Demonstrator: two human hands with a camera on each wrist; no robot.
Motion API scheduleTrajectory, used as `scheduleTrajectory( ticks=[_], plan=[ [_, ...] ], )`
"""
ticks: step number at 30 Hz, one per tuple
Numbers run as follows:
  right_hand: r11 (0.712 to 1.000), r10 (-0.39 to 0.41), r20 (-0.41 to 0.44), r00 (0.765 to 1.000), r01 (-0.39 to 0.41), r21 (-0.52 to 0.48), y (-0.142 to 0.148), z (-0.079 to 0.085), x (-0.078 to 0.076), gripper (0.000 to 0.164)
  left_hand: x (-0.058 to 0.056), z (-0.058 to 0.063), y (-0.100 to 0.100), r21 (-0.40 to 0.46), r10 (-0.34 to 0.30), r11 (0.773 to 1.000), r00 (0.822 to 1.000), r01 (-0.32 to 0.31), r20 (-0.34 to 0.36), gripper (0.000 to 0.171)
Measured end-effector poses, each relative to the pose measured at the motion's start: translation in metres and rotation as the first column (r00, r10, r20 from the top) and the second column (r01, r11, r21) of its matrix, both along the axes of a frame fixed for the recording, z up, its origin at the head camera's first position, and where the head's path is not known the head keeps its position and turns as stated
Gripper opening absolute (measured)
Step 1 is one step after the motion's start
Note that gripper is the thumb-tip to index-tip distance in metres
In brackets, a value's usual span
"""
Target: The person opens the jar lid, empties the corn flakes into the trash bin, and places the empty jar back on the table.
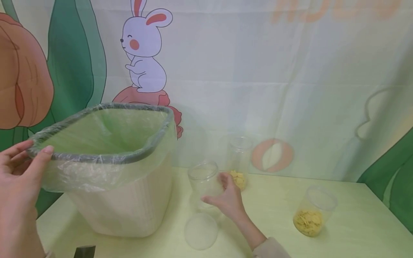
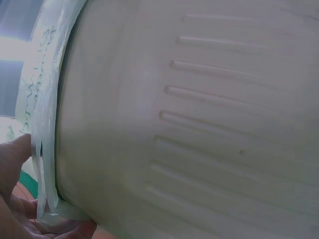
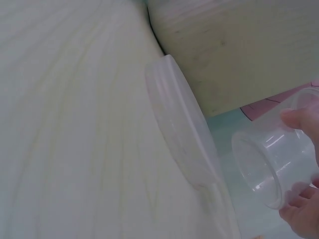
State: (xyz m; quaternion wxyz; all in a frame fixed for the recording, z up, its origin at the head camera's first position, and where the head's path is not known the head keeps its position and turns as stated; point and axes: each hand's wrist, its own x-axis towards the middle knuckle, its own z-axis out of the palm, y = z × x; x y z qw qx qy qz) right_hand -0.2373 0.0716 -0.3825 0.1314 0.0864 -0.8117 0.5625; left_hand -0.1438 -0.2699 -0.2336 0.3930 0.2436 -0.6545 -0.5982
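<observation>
A pale trash bin [image 1: 126, 211] with a grey rim and a clear plastic liner [image 1: 84, 175] stands at the left. My left hand [image 1: 20, 172] grips its near left corner, thumb over the rim and fingers around the outside; the left wrist view shows the bin's ribbed wall [image 2: 214, 119] close up. With my right hand [image 1: 229, 199] I hold a clear, empty jar [image 1: 200, 182], tilted, just right of the bin. Thumb and fingers sit on opposite sides of the jar [image 3: 264, 154] in the right wrist view. A round translucent lid [image 1: 201, 231] lies on the table in front of it.
Behind my right hand stands a clear jar [image 1: 239, 157] with yellow chips in the bottom. Another lidded jar [image 1: 312, 215] of yellow chips is at the right of the light table [image 1: 271, 222]. A printed cloth [image 1: 226, 64] hangs behind. A dark object [image 1: 85, 252] shows at the bottom edge.
</observation>
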Motion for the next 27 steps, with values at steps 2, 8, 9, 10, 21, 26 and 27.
scheduleTrajectory(
  ticks=[2, 8, 9, 10, 21, 26, 27],
  plan=[
    [1.000, 0.009, -0.005, 1.000, -0.009, 0.000, -0.001, -0.002, -0.001, 0.082, 0.002, 0.001, 0.002, -0.022, 0.008, 1.000, 1.000, -0.007, 0.022, 0.030],
    [1.000, 0.020, 0.018, 1.000, -0.020, 0.010, -0.004, -0.008, -0.005, 0.082, 0.003, 0.003, 0.005, -0.004, 0.005, 1.000, 1.000, -0.005, 0.006, 0.028],
    [1.000, 0.017, 0.034, 0.999, -0.017, 0.007, -0.004, -0.008, -0.005, 0.083, 0.003, 0.003, 0.005, 0.002, 0.003, 1.000, 1.000, -0.003, 0.005, 0.028],
    [1.000, 0.018, 0.044, 0.999, -0.018, 0.006, -0.005, -0.009, -0.006, 0.083, 0.004, 0.002, 0.005, 0.003, 0.004, 1.000, 1.000, -0.004, 0.011, 0.029],
    [1.000, 0.009, 0.082, 0.997, -0.010, 0.016, -0.009, -0.012, -0.010, 0.083, 0.003, 0.002, 0.004, -0.002, -0.003, 1.000, 1.000, 0.003, -0.004, 0.028],
    [0.999, 0.023, 0.082, 0.996, -0.026, 0.025, -0.011, -0.013, -0.010, 0.084, 0.003, 0.002, 0.003, 0.000, -0.012, 1.000, 1.000, 0.012, -0.028, 0.026],
    [0.999, 0.025, 0.086, 0.996, -0.028, 0.027, -0.011, -0.013, -0.011, 0.084, 0.003, 0.002, 0.003, 0.003, -0.013, 1.000, 0.999, 0.013, -0.031, 0.026]
  ],
)
